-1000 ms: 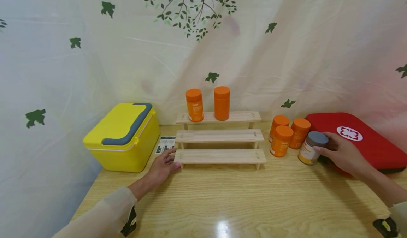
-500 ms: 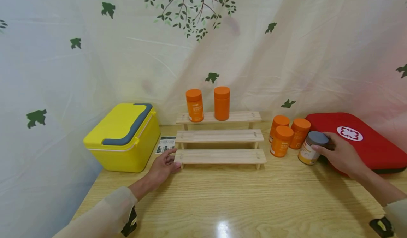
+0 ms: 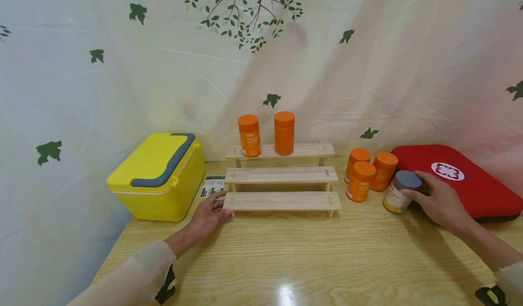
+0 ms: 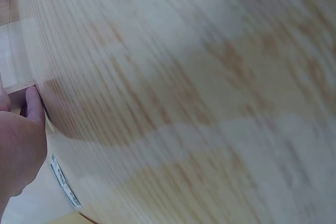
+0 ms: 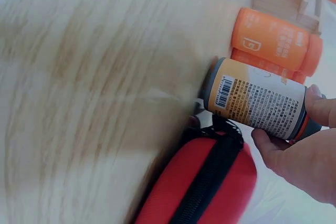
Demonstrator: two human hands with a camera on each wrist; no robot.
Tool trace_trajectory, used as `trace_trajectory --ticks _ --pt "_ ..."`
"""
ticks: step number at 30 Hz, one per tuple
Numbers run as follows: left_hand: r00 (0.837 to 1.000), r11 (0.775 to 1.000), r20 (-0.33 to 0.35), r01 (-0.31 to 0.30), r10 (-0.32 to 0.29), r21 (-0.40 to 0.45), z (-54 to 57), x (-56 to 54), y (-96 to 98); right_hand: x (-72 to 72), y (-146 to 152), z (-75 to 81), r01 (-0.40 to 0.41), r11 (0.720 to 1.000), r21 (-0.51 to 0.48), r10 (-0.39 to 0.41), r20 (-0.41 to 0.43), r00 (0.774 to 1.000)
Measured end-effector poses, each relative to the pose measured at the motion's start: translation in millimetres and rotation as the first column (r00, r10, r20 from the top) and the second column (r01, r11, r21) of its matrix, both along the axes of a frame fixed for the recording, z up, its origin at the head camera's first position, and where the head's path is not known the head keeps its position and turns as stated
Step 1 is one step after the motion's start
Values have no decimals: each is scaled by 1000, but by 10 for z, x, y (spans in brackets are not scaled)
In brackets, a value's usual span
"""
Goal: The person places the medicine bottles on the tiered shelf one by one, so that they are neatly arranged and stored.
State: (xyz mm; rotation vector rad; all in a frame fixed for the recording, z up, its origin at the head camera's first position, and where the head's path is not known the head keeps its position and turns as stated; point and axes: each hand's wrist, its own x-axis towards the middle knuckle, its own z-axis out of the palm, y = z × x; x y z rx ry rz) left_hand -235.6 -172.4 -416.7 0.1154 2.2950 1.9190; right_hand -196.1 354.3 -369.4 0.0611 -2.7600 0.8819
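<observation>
My right hand (image 3: 441, 201) pinches a pill bottle (image 3: 397, 198) with a grey lid and a white and yellow label, thumb on the near side just below the lid. In the right wrist view, the barcode side of that bottle (image 5: 254, 98) shows, with thumb and fingers around its lid end. The bottle is upright, close to the table. At the left end of a three-step wooden rack (image 3: 282, 200), my left hand (image 3: 208, 215) grips the lowest step. The left wrist view has its fingers (image 4: 35, 106) at the step's edge. Two orange bottles (image 3: 250, 135) stand on the top step.
Three orange bottles (image 3: 361, 182) stand grouped between the rack and the gripped bottle. A red first-aid case (image 3: 470, 188) lies right behind my right hand. On the left are a yellow cooler box (image 3: 151, 201) and a printed card (image 3: 210, 186). A patterned curtain (image 3: 184, 70) hangs behind.
My right hand has shifted slightly to the left at the grey-lidded bottle, which has barely moved. The left hand stays on the rack.
</observation>
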Motion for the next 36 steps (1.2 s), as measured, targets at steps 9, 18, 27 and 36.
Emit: trace_trajectory --ticks 9,18,27,36 --pt "1000 1000 4 3 -3 -3 4 -3 -11 114 8 281 8 1000 -6 -9 -95 995" --pt "1000 1000 5 -2 2 -25 11 -3 -15 155 -55 681 36 997 -67 -40 -59 997" --pt "1000 999 5 -13 13 -45 10 -19 -6 37 -260 1070 -4 997 -73 2 -34 999" --pt "1000 999 -6 -14 13 -34 -11 -6 -6 -231 -551 1272 -122 979 -166 110 -79 991"
